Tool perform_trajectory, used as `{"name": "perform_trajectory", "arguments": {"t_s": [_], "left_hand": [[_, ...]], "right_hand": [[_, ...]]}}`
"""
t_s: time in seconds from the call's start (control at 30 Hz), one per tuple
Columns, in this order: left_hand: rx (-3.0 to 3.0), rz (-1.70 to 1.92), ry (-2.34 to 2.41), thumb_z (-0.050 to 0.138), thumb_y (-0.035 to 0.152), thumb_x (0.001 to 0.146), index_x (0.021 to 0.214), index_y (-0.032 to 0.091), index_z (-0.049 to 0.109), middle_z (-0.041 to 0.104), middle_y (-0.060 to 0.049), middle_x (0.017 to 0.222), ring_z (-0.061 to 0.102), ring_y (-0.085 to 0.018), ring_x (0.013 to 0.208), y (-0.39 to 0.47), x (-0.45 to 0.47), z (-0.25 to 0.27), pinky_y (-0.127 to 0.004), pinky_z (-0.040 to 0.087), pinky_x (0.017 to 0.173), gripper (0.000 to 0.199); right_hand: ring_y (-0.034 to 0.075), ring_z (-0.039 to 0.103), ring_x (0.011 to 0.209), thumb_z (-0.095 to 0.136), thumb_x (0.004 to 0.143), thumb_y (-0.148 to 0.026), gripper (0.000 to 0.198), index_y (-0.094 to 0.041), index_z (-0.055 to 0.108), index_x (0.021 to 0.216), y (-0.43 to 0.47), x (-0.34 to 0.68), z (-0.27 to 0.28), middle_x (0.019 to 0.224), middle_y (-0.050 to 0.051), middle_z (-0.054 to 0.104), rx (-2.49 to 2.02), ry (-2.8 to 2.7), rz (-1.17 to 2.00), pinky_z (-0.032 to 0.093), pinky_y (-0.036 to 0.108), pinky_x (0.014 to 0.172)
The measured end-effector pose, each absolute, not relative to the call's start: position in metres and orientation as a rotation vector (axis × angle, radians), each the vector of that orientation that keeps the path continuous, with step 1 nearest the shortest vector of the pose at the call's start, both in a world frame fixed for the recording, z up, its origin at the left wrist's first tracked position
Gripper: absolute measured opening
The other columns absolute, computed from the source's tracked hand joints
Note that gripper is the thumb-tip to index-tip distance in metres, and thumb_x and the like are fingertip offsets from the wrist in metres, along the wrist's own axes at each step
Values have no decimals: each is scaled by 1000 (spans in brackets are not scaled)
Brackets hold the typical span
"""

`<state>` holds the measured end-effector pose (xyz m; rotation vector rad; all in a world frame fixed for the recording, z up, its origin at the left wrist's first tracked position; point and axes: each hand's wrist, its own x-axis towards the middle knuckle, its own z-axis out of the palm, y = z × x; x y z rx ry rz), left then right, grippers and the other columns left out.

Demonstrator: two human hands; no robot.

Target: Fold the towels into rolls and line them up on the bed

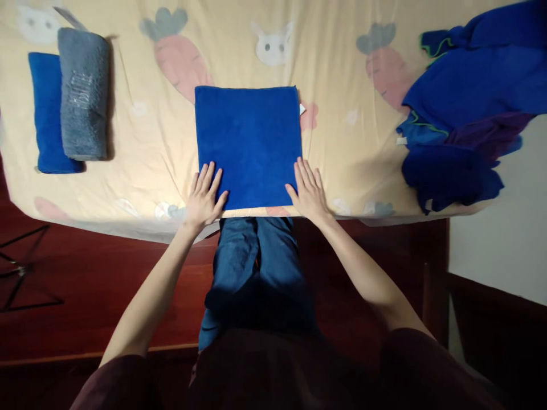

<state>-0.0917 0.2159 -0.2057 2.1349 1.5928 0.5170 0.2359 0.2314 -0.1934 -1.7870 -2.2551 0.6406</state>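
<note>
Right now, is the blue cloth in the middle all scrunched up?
No, the blue cloth lies flat and squared out on the yellow sheet.

Bright light covers the patterned sheet (149,142), fading to near-black along the bottom.

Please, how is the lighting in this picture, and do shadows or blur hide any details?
Head view throughout: the spread blue towel, left hand and right hand are well lit, outlines clear; the rolled grey towel casts a shadow to its right, its lettering too soft to read surely; the shirt sinks into darkness.
</note>
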Motion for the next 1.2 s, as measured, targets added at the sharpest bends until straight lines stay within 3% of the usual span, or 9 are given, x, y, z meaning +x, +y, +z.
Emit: {"name": "perform_trajectory", "arguments": {"t_s": [0.23,0.37,0.47,0.77,1.07,1.2], "left_hand": [[2064,556,1462,67,67,81,142,25,60,50,-11,157,30,-35,155,203,-133,-209,-61,21,127,74],[2086,701,1431,70,58,81,122,30,70,64,-5,143,43,-33,148,200,-130,-224,-62,23,127,50],[2095,863,1418,68,51,84,115,30,72,70,-2,132,52,-30,140,200,-131,-238,-59,29,125,38],[1905,1099,1498,57,48,93,99,26,75,76,-4,109,64,-26,121,205,-126,-243,-50,46,112,29],[1868,1102,1577,62,42,92,104,28,77,73,-5,105,61,-27,117,205,-123,-241,-50,47,108,24],[1828,1118,1677,63,39,92,104,27,78,70,-7,105,60,-27,112,203,-121,-241,-47,50,99,22]], "right_hand": [[28,30,157,48,98,-46,59,-28,49,155,209,272,-203,165,4,41,-1792,-2136,609,28,53,129],[35,50,144,65,88,-54,60,-27,62,142,201,276,-216,151,7,59,-1505,-2279,571,38,58,122],[35,57,136,68,87,-49,57,-25,64,139,202,278,-223,145,8,64,-1332,-2272,478,44,59,117],[28,67,121,55,76,-7,53,-27,76,121,213,270,-233,124,3,76,-1393,-2102,461,52,57,110],[28,63,117,60,80,-7,45,-28,78,116,218,265,-234,116,2,76,-1497,-1927,502,49,59,113],[27,64,111,59,83,-8,38,-26,78,111,220,267,-235,111,3,76,-1506,-1891,517,51,54,111]]}}
